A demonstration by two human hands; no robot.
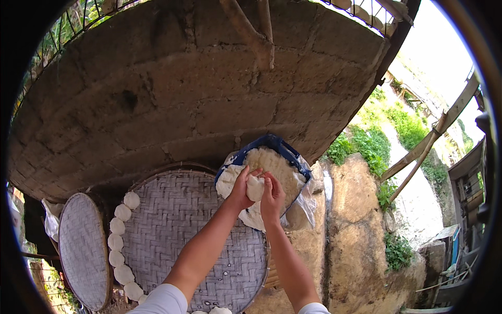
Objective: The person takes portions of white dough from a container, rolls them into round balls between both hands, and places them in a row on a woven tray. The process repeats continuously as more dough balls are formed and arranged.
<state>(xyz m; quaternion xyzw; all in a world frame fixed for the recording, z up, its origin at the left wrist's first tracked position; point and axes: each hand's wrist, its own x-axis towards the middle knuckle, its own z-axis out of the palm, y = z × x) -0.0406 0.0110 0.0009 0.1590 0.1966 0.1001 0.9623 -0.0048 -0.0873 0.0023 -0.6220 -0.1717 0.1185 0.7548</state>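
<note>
Between my two hands is a rounded lump of white dough. My left hand cups it from one side, fingers curled round it. From the other side my right hand presses on it with the thumb up. Both hands are above a blue-rimmed container lined with clear plastic, which holds a pale, crumbly mass of dough. Left of it lies a large round woven tray. Several flattened white dough discs sit in a curved row along its left edge, and a few more show at its bottom edge.
A second round woven tray leans upright at the far left. Behind everything rises a block wall. To the right are a stone ledge, green plants and wooden poles.
</note>
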